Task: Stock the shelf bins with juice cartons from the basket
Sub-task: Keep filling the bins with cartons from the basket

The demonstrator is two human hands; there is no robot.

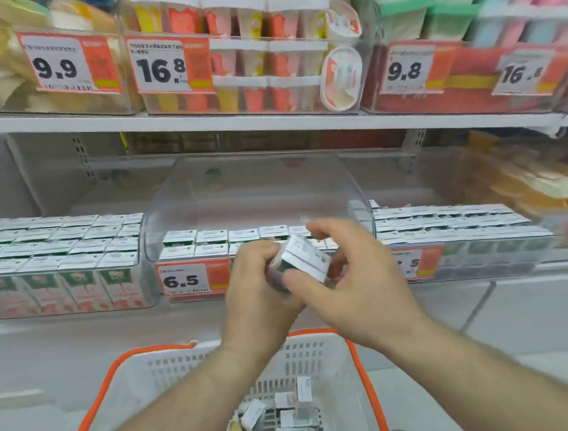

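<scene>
A: Juice carton (305, 258), white-topped and tilted, sits between two bare hands at chest height, in front of the middle shelf bin (257, 197).

B: Who holds it?

A: Both. The left hand (259, 286) wraps its grip around the carton's left end, fingers curled shut on it. The right hand (350, 278) pinches the near edge with the thumb, the other fingers spread above the top; its grip too is clamped on the carton.

B: And the bin?

A: Clear plastic, with a high curved back. Two rows of cartons (209, 242) stand at its front; the space behind them looks bare. A price tag reading 6.5 (185, 280) hangs on its front wall.

B: The neighbours?

A: The left bin (55, 242) is packed with rows of white-topped, green-sided cartons. The right bin (455, 224) is also packed, its tag partly hidden behind the right hand.

B: Where is the supply?

A: Below the forearms: a white slotted basket (185, 365) with an orange rim. Loose cartons (286, 418) lie jumbled at its bottom, some upright, some on their sides.

B: Above?

A: The upper shelf (95, 120) carries clear bins of packaged goods, tagged 9.9, 16.8, 9.8 and 16.8. The packaging is blurred.
</scene>
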